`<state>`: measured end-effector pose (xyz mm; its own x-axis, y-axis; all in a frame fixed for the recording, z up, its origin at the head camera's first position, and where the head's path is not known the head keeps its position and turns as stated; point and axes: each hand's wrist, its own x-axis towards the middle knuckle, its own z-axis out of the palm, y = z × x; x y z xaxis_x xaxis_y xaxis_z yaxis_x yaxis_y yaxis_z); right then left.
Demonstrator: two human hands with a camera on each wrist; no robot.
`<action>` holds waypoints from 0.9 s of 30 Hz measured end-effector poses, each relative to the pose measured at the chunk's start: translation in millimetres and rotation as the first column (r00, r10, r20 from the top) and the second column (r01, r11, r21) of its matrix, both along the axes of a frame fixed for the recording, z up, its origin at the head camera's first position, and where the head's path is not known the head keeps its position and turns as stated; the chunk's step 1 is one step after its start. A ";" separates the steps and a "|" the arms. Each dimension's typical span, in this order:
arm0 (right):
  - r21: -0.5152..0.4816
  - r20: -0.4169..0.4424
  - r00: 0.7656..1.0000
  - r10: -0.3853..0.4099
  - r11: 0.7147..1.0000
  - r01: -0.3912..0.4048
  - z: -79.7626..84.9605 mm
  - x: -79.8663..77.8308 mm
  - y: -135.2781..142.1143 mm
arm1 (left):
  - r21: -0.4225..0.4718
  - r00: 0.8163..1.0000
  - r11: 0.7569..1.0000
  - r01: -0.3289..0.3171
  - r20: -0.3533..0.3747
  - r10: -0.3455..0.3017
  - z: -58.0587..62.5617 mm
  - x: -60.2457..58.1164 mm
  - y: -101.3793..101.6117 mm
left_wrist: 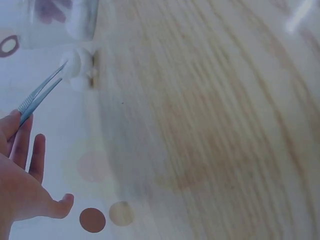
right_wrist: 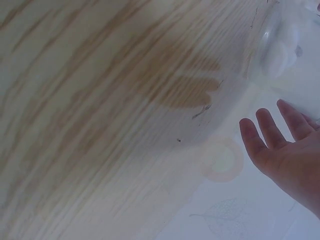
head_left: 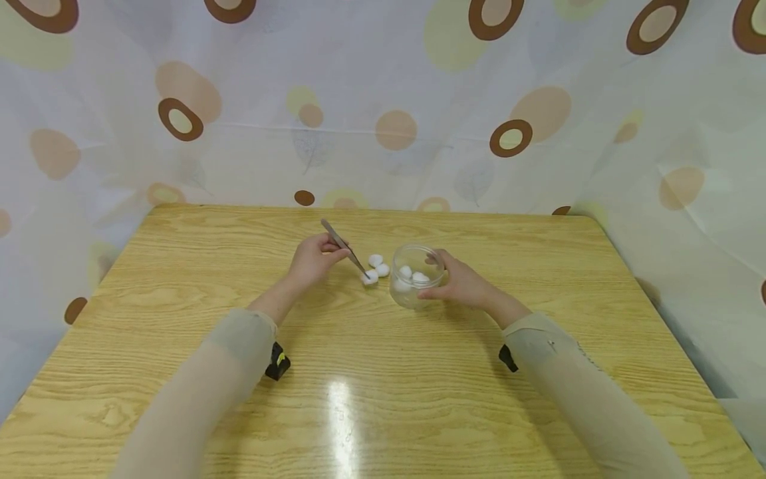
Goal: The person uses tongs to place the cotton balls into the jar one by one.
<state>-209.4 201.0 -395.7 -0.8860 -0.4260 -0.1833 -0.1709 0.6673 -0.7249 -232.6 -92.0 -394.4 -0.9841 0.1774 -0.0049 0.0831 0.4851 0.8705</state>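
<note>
My left hand pinches steel tweezers between thumb and fingers. Their tips point down at a white cotton ball on the table. In the left wrist view the two arms of the tweezers stand slightly apart, tips right at the cotton. Two more cotton balls, one at the back and one beside it, lie close by. My right hand grips a clear open jar from its right side, fingers behind and thumb in front. Several cotton balls sit inside the jar.
The wood-grain table reaches back to a patterned curtain, which also hangs along both sides. Dark wrist devices show under the sleeves, a left one and a right one.
</note>
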 end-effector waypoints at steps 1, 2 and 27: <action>0.000 0.002 1.000 -0.001 1.000 0.001 0.3 0.0 -0.1 | 0.015 1.000 1.000 -0.003 0.002 0.003 1.9 -0.7 -0.9; 0.001 0.001 1.000 0.001 1.000 -0.001 0.5 0.0 -0.2 | 0.030 1.000 1.000 -0.008 0.001 0.008 4.0 -1.1 -1.8; -0.015 0.003 1.000 -0.007 1.000 0.007 3.3 3.1 -1.3 | 0.214 0.998 0.975 -0.056 0.026 0.051 53.1 -6.2 5.5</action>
<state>-206.3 199.7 -392.4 -0.8882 -0.4228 -0.1797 -0.1643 0.6577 -0.7352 -238.8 -86.5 -341.3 -0.9923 0.1235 0.0071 0.0429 0.2901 0.9560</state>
